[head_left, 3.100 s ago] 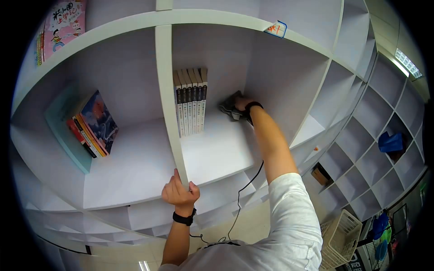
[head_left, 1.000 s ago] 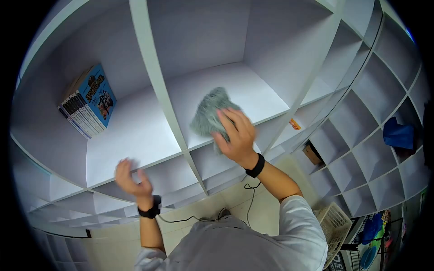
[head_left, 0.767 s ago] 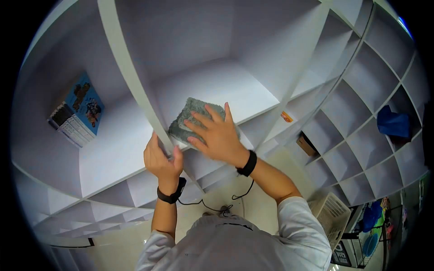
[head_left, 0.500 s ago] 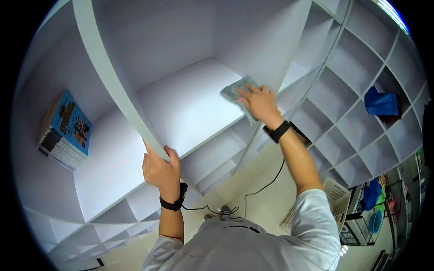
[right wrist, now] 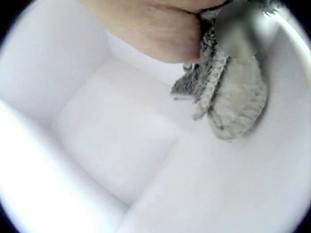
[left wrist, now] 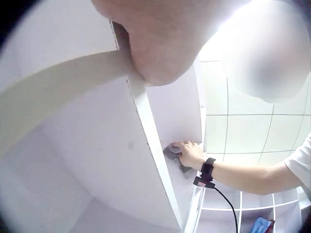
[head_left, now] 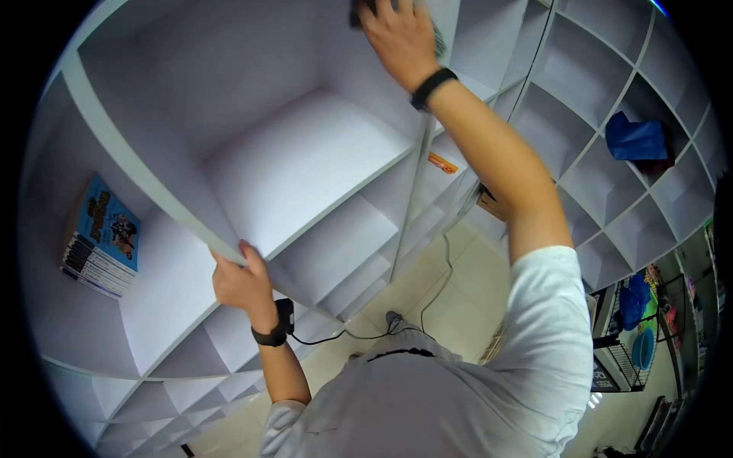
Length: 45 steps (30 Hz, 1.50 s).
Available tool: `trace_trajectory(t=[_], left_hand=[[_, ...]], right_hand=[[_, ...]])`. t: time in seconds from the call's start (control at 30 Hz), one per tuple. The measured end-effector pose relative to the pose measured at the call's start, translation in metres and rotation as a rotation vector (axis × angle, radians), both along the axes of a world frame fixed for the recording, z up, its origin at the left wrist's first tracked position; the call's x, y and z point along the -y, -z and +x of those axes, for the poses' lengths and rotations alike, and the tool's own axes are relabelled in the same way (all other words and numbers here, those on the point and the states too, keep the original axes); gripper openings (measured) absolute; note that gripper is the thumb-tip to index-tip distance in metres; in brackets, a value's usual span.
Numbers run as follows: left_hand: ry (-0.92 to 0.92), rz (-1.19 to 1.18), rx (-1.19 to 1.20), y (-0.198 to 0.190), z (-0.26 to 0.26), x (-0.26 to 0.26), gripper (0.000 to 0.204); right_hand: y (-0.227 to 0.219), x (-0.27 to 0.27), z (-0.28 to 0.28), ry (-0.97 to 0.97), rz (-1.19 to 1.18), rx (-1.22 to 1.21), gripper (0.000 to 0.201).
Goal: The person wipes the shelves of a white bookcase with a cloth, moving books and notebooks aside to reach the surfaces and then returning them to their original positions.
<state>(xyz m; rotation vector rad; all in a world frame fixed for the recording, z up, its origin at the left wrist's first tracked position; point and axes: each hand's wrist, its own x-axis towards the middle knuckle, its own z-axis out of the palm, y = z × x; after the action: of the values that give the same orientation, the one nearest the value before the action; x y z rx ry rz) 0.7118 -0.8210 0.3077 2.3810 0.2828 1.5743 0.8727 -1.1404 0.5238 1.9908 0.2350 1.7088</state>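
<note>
My right hand (head_left: pixel 397 30) reaches up and presses a grey fluffy cloth (head_left: pixel 437 38) flat against the right side wall of a white shelf compartment (head_left: pixel 305 160). In the right wrist view the cloth (right wrist: pixel 233 102) bunches beside the hand (right wrist: pixel 155 29) on the white wall. My left hand (head_left: pixel 240 278) grips the front edge of the white divider (head_left: pixel 137 164) where it meets the shelf board. The left wrist view has that hand (left wrist: pixel 160 43) curled on the divider edge (left wrist: pixel 146 121), with the right hand (left wrist: pixel 189 154) and cloth (left wrist: pixel 172 153) far inside.
A stack of books (head_left: pixel 103 248) lies in the compartment to the left. A blue cloth (head_left: pixel 637 141) sits in a cubby at the right, an orange label (head_left: pixel 443 162) on a shelf edge. A black cable (head_left: pixel 427 294) hangs toward the tiled floor.
The right hand has lifted the cloth from the shelf floor's right side up onto the side wall. The left hand keeps its grip on the divider edge; the view has tilted upward.
</note>
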Motion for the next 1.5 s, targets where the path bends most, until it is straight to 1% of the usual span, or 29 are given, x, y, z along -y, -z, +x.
trace_trajectory(t=[0.07, 0.17, 0.2, 0.23, 0.27, 0.3, 0.37, 0.43, 0.47, 0.5, 0.57, 0.7, 0.77, 0.8, 0.87, 0.9, 0.97, 1.0, 1.07, 1.13, 1.17, 1.23, 1.27, 1.33, 1.37, 1.4, 1.43, 1.47, 1.5], left_hand=[[-0.019, -0.07, -0.018, 0.0, -0.001, 0.003, 0.042], [0.025, -0.133, -0.005, 0.006, 0.002, -0.003, 0.042], [0.021, -0.119, 0.028, 0.002, 0.001, 0.001, 0.035], [0.008, -0.102, 0.039, 0.002, 0.001, 0.002, 0.035], [-0.005, -0.1, 0.033, 0.005, 0.002, -0.001, 0.035], [-0.019, -0.099, 0.032, 0.005, 0.002, -0.003, 0.035], [-0.007, -0.126, 0.029, 0.003, -0.002, 0.0, 0.035], [0.045, -0.156, 0.061, 0.006, 0.0, -0.001, 0.033], [0.028, -0.137, 0.076, 0.005, 0.001, 0.0, 0.033], [0.037, -0.146, 0.086, 0.005, 0.001, 0.001, 0.031], [0.028, -0.139, 0.098, 0.005, 0.0, 0.001, 0.028], [0.066, -0.07, 0.144, 0.007, 0.005, -0.004, 0.018], [0.112, -0.173, 0.088, 0.012, 0.001, -0.005, 0.027], [0.109, -0.239, 0.051, 0.013, -0.001, -0.006, 0.025], [0.116, -0.255, 0.095, 0.01, 0.003, -0.001, 0.022], [0.132, -0.272, 0.147, 0.009, 0.003, 0.003, 0.018], [0.104, -0.251, 0.093, 0.014, -0.001, -0.003, 0.022], [0.113, -0.303, 0.101, 0.012, -0.002, -0.001, 0.023], [0.133, -0.338, 0.116, 0.007, 0.001, 0.003, 0.024], [0.207, -0.407, 0.098, 0.005, -0.004, 0.004, 0.029], [0.192, -0.403, 0.093, 0.006, -0.004, 0.003, 0.028], [0.166, -0.377, 0.055, 0.012, -0.004, -0.006, 0.028], [0.172, -0.37, 0.062, 0.009, -0.003, -0.004, 0.028], [0.186, -0.32, 0.075, 0.003, -0.001, 0.006, 0.022], [0.188, -0.317, 0.081, 0.0, 0.0, 0.01, 0.022], [0.18, -0.354, 0.089, -0.003, 0.0, 0.014, 0.021], [0.166, -0.394, 0.1, -0.005, -0.002, 0.016, 0.02], [0.155, -0.399, 0.106, -0.009, -0.003, 0.02, 0.02], [0.094, -0.415, 0.021, -0.016, -0.004, 0.023, 0.02]], right_hand=[[-0.017, -0.006, -0.002, 0.11, 0.081, -0.054, 0.034], [-0.043, -0.029, 0.05, -0.041, 0.342, 0.148, 0.029], [-0.043, -0.036, 0.055, -0.071, 0.402, 0.168, 0.03], [-0.043, -0.043, 0.059, -0.099, 0.468, 0.188, 0.03], [-0.038, -0.051, 0.086, -0.164, 0.59, 0.176, 0.033], [-0.02, -0.069, 0.101, -0.228, 0.625, 0.112, 0.043], [-0.011, -0.081, 0.137, -0.377, 0.658, 0.11, 0.057], [-0.007, -0.088, 0.163, -0.427, 0.634, 0.138, 0.054], [-0.007, -0.092, 0.178, -0.402, 0.621, 0.16, 0.048], [-0.009, -0.095, 0.186, -0.422, 0.637, 0.168, 0.048], [-0.007, -0.102, 0.205, -0.474, 0.61, 0.082, 0.04], [-0.009, -0.114, 0.243, -0.53, 0.644, 0.028, 0.038], [0.002, -0.124, 0.248, -0.604, 0.745, 0.004, 0.042], [0.009, -0.129, 0.248, -0.611, 0.75, -0.002, 0.042], [0.025, -0.14, 0.242, -0.646, 0.94, -0.096, 0.043], [0.036, -0.147, 0.241, -0.646, 0.943, -0.106, 0.043], [0.059, -0.165, 0.234, -0.6, 1.266, -0.232, 0.045], [0.07, -0.174, 0.229, -0.601, 1.274, -0.231, 0.045], [0.092, -0.187, 0.219, -0.519, 1.593, -0.401, 0.052], [0.112, -0.193, 0.21, -0.453, 1.85, -0.718, 0.061], [0.106, -0.182, 0.188, -0.319, 1.832, -1.028, 0.066], [0.102, -0.186, 0.197, -0.129, 1.749, -1.066, 0.054], [0.092, -0.177, 0.197, -0.136, 1.756, -1.057, 0.054], [0.068, -0.157, 0.198, -0.318, 2.35, -1.111, 0.061], [0.062, -0.16, 0.213, -0.326, 2.35, -1.106, 0.061], [0.052, -0.167, 0.227, -0.511, 2.474, -0.953, 0.065], [0.038, -0.164, 0.22, -0.699, 2.577, -0.792, 0.07], [0.021, -0.164, 0.214, -0.684, 2.402, -0.778, 0.071], [0.003, -0.172, 0.231, -0.596, 2.255, -0.965, 0.072]])
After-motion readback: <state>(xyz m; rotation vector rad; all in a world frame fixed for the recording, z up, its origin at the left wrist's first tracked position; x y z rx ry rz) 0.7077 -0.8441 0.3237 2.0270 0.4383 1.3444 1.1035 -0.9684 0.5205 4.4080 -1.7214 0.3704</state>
